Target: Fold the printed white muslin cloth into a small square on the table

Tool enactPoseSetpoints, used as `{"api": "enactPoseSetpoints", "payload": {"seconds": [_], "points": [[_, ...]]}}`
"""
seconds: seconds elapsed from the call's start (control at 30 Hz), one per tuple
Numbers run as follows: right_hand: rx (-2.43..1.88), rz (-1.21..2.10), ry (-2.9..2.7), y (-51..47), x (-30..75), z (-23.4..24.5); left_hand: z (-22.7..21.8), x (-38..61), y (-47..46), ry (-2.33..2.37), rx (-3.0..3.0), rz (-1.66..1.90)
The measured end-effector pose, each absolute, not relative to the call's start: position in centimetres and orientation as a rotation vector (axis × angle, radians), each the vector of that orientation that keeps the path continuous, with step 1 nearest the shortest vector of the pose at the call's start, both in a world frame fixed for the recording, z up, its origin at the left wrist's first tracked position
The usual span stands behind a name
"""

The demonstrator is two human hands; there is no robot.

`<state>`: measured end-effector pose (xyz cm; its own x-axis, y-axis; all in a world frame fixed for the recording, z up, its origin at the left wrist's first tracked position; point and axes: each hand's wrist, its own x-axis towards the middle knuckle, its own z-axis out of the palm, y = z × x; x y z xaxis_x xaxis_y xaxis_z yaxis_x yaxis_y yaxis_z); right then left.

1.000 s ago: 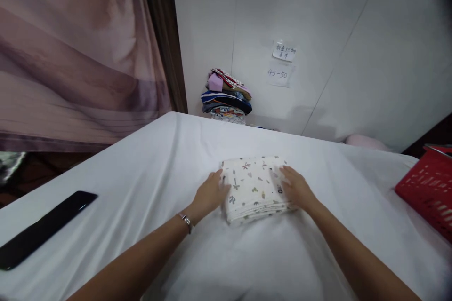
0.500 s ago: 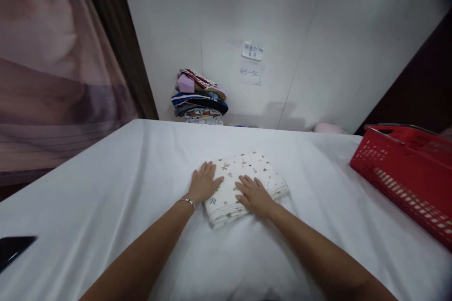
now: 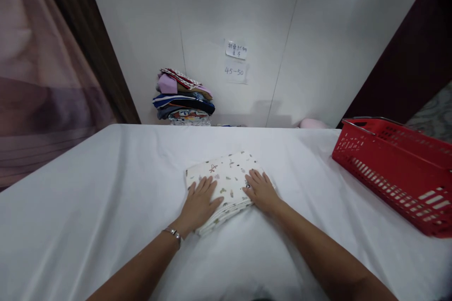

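Observation:
A folded white cloth [image 3: 229, 174] with small printed motifs lies in several layers on the white-covered table [image 3: 141, 197]. My left hand [image 3: 199, 202] rests flat on the cloth's left part, fingers stretched out and a bracelet at the wrist. On the right part of the cloth lies my right hand [image 3: 261, 190], its fingers spread and palm down. Neither hand grips the cloth. The layered fold edges face me, between the two hands.
To the right stands a red plastic basket [image 3: 391, 169] with a metal handle. Behind the table's far edge, folded clothes [image 3: 183, 99] are stacked against the wall. Paper notes [image 3: 236, 61] are stuck on that wall. A pinkish curtain [image 3: 45, 84] hangs at the left.
My right hand has slid toward the cloth's right side, and my left hand has come nearer on its left. The view has turned to the right; a dark object at lower left has left view.

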<state>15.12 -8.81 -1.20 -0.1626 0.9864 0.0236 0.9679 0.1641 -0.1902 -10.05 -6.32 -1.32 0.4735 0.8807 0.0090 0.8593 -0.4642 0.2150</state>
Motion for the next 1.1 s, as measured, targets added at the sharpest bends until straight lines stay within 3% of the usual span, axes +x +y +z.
{"api": "enactPoseSetpoints", "payload": {"seconds": [0.13, 0.27, 0.53, 0.73, 0.83, 1.1], "points": [[-1.956, 0.337, -2.297, -7.6, 14.6, 0.4, -0.2, -9.6, -6.0, 1.521, 2.416, 0.126], [-1.940, 0.250, -2.284, -4.2, 13.9, 1.5, 0.0, -8.5, -7.0, 1.464, 2.472, 0.193], [-1.997, 0.205, -2.306, 1.3, 14.6, -1.0, -0.9, -8.2, -8.6, 1.389, 2.547, 0.172], [-2.001, 0.150, -2.315, 1.1, 15.0, -1.6, 1.2, -7.9, -6.8, 1.393, 2.391, 0.048], [-2.048, 0.143, -2.311, 1.5, 14.3, -0.7, 1.9, -7.9, -4.1, 1.579, 2.422, 0.150], [-1.700, 0.172, -2.496, 3.1, 9.8, -0.9, -2.1, -8.9, -0.5, 1.820, 2.527, 0.291]]}}
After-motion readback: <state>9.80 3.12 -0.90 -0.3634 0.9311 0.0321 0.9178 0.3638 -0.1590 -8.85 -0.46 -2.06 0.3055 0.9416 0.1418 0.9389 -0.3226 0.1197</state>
